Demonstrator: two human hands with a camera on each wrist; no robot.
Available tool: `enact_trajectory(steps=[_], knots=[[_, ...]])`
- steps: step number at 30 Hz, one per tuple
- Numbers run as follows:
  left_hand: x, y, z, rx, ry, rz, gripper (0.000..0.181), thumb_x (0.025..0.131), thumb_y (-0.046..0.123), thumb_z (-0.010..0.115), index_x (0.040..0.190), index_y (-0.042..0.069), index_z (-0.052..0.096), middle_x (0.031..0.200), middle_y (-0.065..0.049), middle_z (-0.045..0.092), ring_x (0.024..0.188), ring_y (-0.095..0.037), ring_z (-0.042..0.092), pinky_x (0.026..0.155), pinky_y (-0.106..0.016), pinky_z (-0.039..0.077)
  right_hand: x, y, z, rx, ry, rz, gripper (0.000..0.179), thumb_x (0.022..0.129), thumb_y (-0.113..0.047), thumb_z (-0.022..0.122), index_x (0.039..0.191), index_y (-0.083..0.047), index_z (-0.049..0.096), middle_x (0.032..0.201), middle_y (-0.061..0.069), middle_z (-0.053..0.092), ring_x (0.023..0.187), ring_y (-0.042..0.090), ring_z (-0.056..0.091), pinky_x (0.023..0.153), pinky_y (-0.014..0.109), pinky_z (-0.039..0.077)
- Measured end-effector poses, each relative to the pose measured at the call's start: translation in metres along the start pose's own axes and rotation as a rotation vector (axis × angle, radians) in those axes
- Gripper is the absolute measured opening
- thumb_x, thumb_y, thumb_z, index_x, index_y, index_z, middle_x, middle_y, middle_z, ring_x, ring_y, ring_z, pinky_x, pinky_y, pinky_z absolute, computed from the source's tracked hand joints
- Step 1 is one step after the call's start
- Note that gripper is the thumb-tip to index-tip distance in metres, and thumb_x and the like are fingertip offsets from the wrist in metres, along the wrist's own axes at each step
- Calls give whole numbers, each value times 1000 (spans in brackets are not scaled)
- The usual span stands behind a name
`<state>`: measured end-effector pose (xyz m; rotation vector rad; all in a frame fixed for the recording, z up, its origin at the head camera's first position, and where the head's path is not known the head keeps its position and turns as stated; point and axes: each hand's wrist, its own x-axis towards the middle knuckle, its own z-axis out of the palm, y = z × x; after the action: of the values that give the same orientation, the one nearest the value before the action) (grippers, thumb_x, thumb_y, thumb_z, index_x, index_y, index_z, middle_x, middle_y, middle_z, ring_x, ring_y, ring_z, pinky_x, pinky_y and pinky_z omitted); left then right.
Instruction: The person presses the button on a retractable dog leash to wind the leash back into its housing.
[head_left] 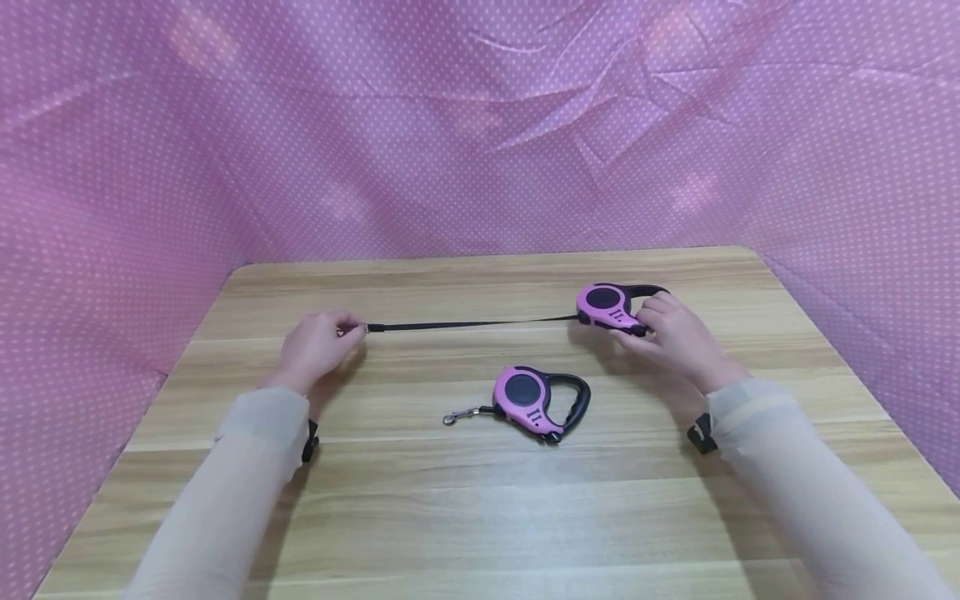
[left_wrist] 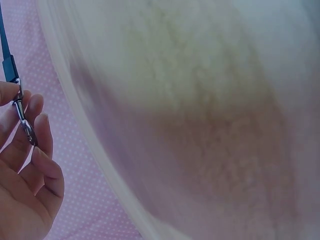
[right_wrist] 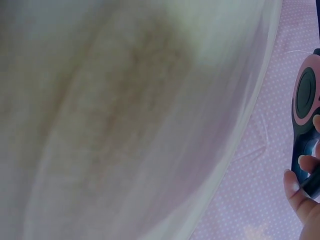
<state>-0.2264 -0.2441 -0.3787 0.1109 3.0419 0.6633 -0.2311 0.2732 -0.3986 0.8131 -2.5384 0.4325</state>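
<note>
A pink and black retractable dog leash (head_left: 600, 310) is in my right hand (head_left: 678, 342), which grips it at its looped black handle. From its case a black strap (head_left: 472, 323) runs out straight to the left. At the strap's far end my left hand (head_left: 311, 346) pinches the silver snap hook (left_wrist: 25, 120), seen close in the left wrist view between thumb and fingers. A second, matching retractable leash (head_left: 521, 398) lies flat on the table nearer to me, its handle to the right and its metal hook (head_left: 459, 415) pointing left. Neither hand touches it.
The light wood-grain table (head_left: 480, 508) has rounded far corners. Pink dotted cloth (head_left: 480, 142) hangs behind it and along both sides. Blurred pale surface fills much of both wrist views.
</note>
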Motion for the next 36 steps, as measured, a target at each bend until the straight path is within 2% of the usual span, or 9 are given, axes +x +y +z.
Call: enact_trajectory(steps=[6,16,24,36], knots=[[1,1,2,-2,14,12,39,99,38,52,124,12,65,128,-15,66,116,-37,61,101,-56,44,3,-3,2,7,63,-64,32,73,-22,83,65,-7,56,71,5,57,76,22,49,69,37,44],[3,9,5,-61,-4,-9,40,99,40,52,126,13,64,131,-14,65,119,-36,59,105,-56,42,9,-7,7,27,77,-95,32,72,-22,84,67,-5,57,72,6,58,76,22,49,69,36,45],[7,13,10,-71,-3,9,39,99,39,52,126,12,65,131,-14,65,121,-37,58,106,-56,41,10,-9,11,35,62,-78,33,76,-27,81,67,-7,57,73,6,58,76,21,49,70,36,45],[7,18,13,-84,0,13,39,99,38,52,125,12,65,130,-14,65,118,-36,60,103,-55,43,14,-14,15,41,49,-63,32,73,-25,84,69,-6,58,74,6,58,77,22,49,70,36,45]])
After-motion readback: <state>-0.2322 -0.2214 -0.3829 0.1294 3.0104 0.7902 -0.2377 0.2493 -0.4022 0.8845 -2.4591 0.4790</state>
